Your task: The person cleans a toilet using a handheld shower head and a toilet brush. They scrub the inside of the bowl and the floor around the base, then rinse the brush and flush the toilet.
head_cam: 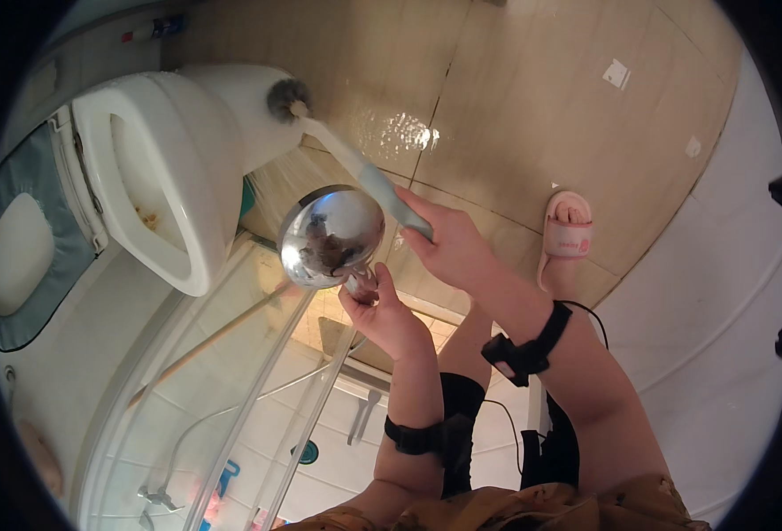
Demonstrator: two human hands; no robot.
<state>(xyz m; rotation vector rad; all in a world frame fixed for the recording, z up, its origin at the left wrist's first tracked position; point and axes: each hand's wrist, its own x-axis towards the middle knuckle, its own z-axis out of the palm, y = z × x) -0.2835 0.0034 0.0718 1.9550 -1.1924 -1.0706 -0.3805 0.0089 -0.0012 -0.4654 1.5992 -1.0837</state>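
Note:
My left hand [381, 312] grips the neck of a round chrome shower head [331, 235], its domed back towards me. Water sprays from it towards the base of a white toilet [218, 119]. In my right hand [447, 242] is the pale blue-green handle of a toilet brush [344, 149]. Its dark bristles [288, 99] touch or lie very near the side of the toilet base. Both the toilet seat and its lid, which has a grey-green cover [52, 285], are raised. Brown stains show inside the bowl [148, 179].
Wet beige floor tiles [497, 119] surround the toilet base. Curved glass shower panels [231, 372] stand at lower left, with a wooden pole [205, 338] and a metal hose [231, 411] behind the glass. A pink slipper [567, 232] is on one foot. White scraps [616, 74] lie on the floor.

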